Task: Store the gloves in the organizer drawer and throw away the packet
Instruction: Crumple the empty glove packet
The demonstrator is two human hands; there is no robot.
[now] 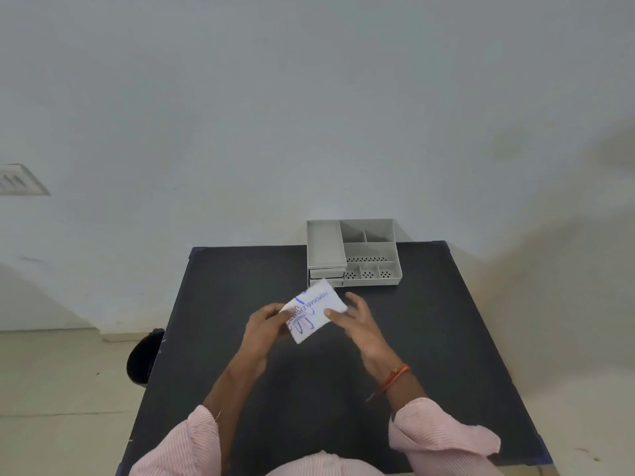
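Your left hand (266,324) and right hand (355,322) both pinch the packet (314,312) (blue print) above the table (429,338). Organizer (354,254) sits just behind it.

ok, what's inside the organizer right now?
The organizer's open top compartments all look empty: bare grey floors, some perforated. The drawers stacked at its front left are shut, and the packet held in both hands overlaps the lowest one, so their contents can't be seen.

Packet (314,312): flat white, blue print, tilted, held in the air above the table's middle. Organizer (354,253): grey plastic, open top compartments, some perforated, 2 shut drawers stacked front-left, sits at the table's far edge, right of centre.
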